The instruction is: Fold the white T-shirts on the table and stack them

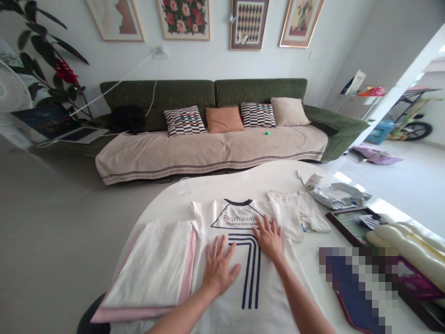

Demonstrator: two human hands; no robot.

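A white T-shirt point(239, 273) with a dark collar, printed letters and blue stripes lies spread flat on the white table point(163, 199), its neck toward the sofa. My left hand point(219, 264) rests flat on the shirt's left part, fingers spread. Higher up, over the printed lettering, my right hand point(269, 236) lies on the cloth with its fingers apart. Folded white and pink clothes point(149, 264) are stacked at the shirt's left. Beyond its right sleeve lies another white shirt point(309, 213) with a small print, partly covered by the sleeve.
Along the table's right side are a silver plastic package point(340, 195), a dark-framed tray point(344, 227), a cream puffy object point(406, 246) and a dark blue item point(358, 292), partly pixelated. A green sofa point(156, 99) with cushions stands behind. A laptop point(52, 123) sits at the left.
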